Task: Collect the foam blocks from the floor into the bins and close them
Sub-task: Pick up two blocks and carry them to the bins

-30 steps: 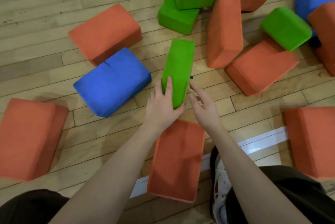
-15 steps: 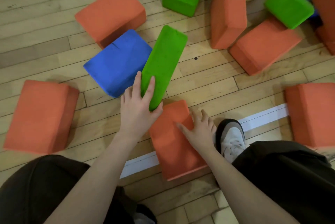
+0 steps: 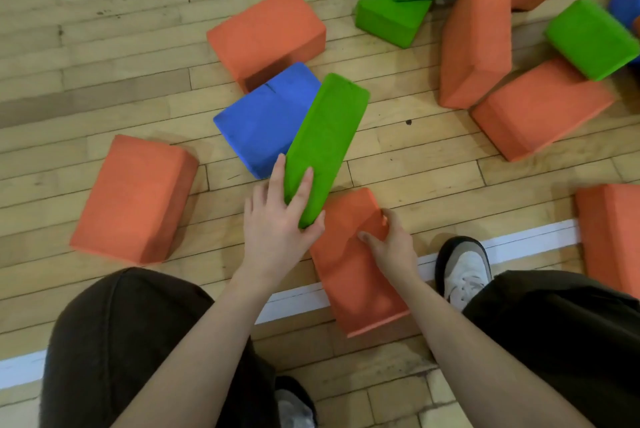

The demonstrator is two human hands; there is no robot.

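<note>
My left hand (image 3: 277,223) grips the near end of a long green foam block (image 3: 323,143), which is lifted and tilted over a blue block (image 3: 263,116). My right hand (image 3: 391,244) clasps the far right corner of an orange block (image 3: 349,275) lying across the white floor line. Several more orange, green and blue blocks lie scattered on the wooden floor. No bin is in view.
An orange block (image 3: 135,199) lies at the left and another (image 3: 266,34) behind the blue one. A pile of orange and green blocks (image 3: 474,36) fills the upper right. An orange block (image 3: 609,237) sits at the right edge. My shoe (image 3: 464,271) stands beside the white line (image 3: 519,237).
My left hand has swung the green block leftward over the blue block. My right hand dropped from the green block onto the orange block and closed on its corner.
</note>
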